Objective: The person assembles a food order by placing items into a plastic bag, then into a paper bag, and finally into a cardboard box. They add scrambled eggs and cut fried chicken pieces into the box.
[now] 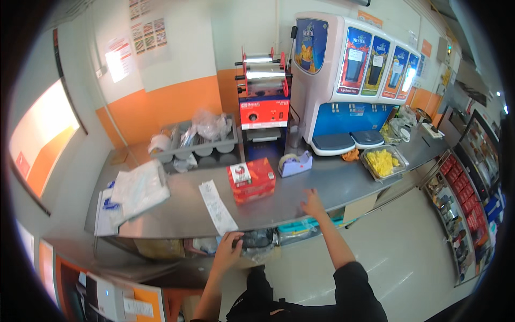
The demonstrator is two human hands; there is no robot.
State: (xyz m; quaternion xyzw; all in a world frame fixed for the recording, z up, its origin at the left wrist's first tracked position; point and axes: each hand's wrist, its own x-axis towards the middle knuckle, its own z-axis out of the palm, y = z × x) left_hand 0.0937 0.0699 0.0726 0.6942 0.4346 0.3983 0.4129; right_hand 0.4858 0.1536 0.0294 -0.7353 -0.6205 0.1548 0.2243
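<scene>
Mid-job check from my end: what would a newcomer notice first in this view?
Probably the large white-and-blue drink dispenser at the back of the steel counter. Just left of it stands a red machine topped with shiny rolls. In front of that machine sits a bright red box, with a long paper slip to its left.

Between six and seven o'clock the left hand [227,249] partly hides a dark object [236,243] too small to identify, toward seven the print on the white paper slip [217,206] is unreadably tiny, and past three o'clock the rack's red goods [474,214] are indistinct.
</scene>
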